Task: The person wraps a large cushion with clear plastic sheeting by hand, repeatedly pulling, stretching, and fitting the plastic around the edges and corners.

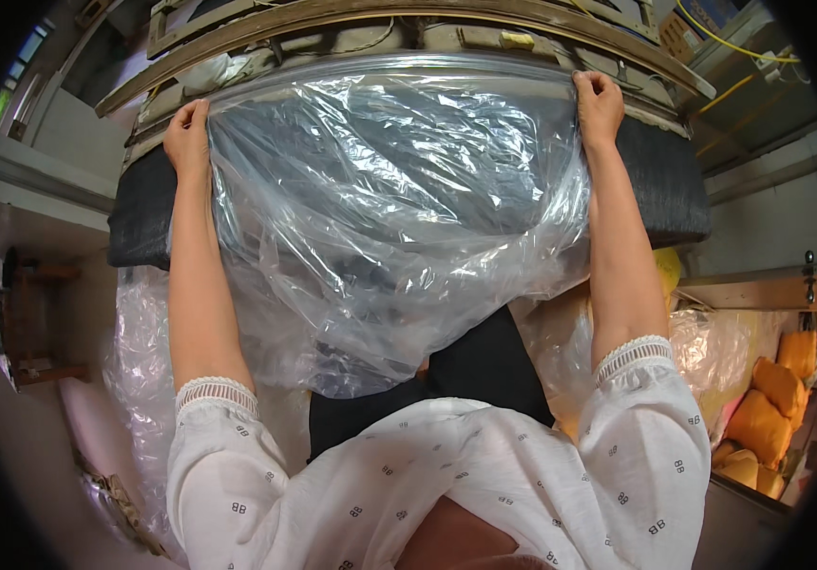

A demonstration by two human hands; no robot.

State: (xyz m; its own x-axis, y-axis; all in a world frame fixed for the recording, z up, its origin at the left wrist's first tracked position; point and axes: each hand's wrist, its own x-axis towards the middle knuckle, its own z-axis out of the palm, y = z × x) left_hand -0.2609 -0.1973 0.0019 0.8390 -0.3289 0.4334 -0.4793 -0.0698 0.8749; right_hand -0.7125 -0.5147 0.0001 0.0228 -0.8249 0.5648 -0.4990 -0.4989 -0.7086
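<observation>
Holds a wide, clear plastic sheet (418, 161) by its far edge, with the hands well apart. Pinches one end between thumb and fingers of the left hand (189, 138), and the other end likewise with the right hand (600, 109). Spans the gap between both with shiny, wrinkled film, hanging in loose folds toward black trousers (489, 366), in front of a black covering (679, 190). Faces a long wooden bar (408, 13) beyond the sheet. Reaches forward in a white patterned top (465, 465), with orange bundles (765, 423) at far right.
</observation>
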